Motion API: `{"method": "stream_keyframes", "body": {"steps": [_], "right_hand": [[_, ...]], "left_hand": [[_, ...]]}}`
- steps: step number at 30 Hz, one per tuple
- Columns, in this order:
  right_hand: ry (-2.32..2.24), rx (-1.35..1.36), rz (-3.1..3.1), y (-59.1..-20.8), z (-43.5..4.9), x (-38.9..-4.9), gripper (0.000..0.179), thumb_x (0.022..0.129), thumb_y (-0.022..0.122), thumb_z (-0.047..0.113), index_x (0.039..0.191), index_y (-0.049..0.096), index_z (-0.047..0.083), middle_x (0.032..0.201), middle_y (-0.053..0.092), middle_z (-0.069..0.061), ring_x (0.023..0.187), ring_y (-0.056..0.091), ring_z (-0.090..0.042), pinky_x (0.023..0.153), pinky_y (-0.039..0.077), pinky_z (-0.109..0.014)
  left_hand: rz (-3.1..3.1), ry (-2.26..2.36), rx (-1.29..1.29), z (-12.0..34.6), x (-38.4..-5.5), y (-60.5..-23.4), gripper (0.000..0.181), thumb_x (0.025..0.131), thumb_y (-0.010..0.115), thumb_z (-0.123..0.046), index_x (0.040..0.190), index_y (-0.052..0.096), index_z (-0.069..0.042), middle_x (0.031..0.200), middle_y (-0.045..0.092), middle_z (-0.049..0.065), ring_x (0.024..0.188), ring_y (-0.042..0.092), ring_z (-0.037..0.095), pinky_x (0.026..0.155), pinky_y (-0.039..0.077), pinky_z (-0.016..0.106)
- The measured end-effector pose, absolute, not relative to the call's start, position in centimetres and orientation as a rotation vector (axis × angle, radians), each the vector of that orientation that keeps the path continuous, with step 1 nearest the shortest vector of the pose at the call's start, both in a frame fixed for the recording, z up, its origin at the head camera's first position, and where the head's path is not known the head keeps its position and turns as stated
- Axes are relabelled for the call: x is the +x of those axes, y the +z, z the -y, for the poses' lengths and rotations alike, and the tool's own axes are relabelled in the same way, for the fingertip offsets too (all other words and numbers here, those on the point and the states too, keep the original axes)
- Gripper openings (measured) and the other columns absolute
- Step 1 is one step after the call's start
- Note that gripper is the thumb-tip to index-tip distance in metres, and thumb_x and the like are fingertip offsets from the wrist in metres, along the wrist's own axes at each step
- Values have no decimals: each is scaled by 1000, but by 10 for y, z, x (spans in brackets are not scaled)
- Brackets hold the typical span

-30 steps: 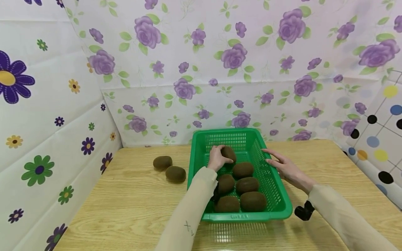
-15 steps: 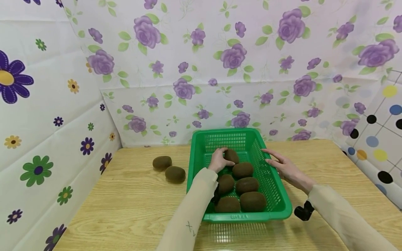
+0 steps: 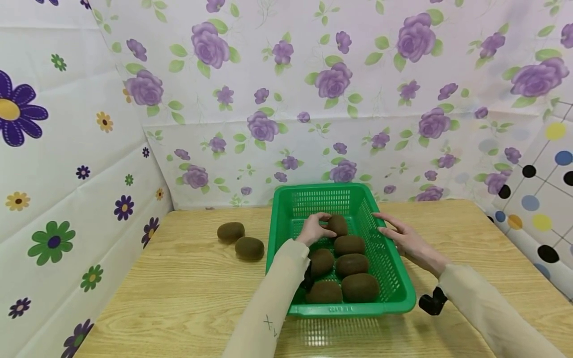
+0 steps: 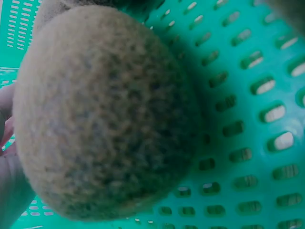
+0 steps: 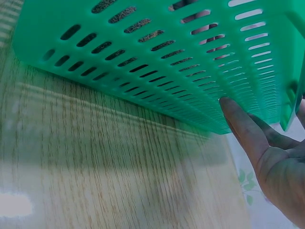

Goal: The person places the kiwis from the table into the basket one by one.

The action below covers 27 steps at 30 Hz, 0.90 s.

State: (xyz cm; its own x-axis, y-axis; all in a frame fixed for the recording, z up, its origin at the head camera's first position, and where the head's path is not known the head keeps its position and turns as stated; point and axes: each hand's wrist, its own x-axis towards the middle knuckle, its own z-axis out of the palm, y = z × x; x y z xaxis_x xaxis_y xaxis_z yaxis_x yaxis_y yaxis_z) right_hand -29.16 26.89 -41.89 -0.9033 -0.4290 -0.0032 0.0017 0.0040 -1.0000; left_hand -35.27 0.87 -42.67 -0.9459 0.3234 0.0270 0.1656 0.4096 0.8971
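Observation:
A green perforated plastic basket [image 3: 351, 309] with several brown fuzzy kiwis stands on the table. Inside it, towards the back, my left hand [image 3: 312, 230] holds one kiwi [image 3: 338, 225] between thumb and fingers. Just in front of that lies another kiwi [image 3: 349, 245], with more kiwis nearer the front. A kiwi [image 4: 105, 114] fills much of the left wrist view, the hand's edge showing at far left. My right hand [image 3: 408, 242] grips the basket's right rim. In the right wrist view, its straight fingers [image 5: 243, 124] lie against the outer side wall.
Two kiwis, one [image 3: 231, 232] farther back and one [image 3: 249, 248] closer, lie on the wooden table [image 3: 188, 298] left of the basket. A flowered sheet [image 3: 286, 109] hangs behind the table, another covers the left side. A black wrist camera [image 3: 433, 301] hangs below the right wrist.
My left hand has moved the held kiwi slightly right and forward within the basket. The kiwi in front of it has shifted a little nearer. My right hand stays on the rim.

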Motion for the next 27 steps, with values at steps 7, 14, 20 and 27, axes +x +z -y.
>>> {"method": "stream_keyframes", "body": {"steps": [7,14,20,27], "right_hand": [[-1967,-445,-1988,-420,-267,-291,57,97,43,20,146,15,14,137,23,-28,99,54,-37,73,47,-50],[-1970,-465,-1991,-421,-268,-292,56,98,43,19,146,15,12,139,19,-27,100,54,-36,73,47,-50],[-1962,-464,-1995,-421,-269,-293,55,98,42,19,146,16,14,144,9,-21,103,52,-36,75,47,-49],[-1940,-429,-2028,-419,-268,-292,55,97,43,23,146,18,17,145,8,-16,97,56,-34,74,48,-49]], "left_hand": [[-2544,1561,395,-7,-352,-423,51,74,73,0,122,54,-2,120,52,12,98,55,25,73,48,30],[-2590,1543,375,-6,-353,-414,51,73,74,0,121,56,-1,120,53,12,98,56,26,74,48,30],[-2534,1614,364,-4,-352,-399,53,75,73,-2,124,53,-3,124,50,13,103,53,27,75,48,32],[-2497,1664,423,0,-351,-377,54,75,74,-5,125,53,-5,126,49,11,105,52,27,78,47,34]]}}
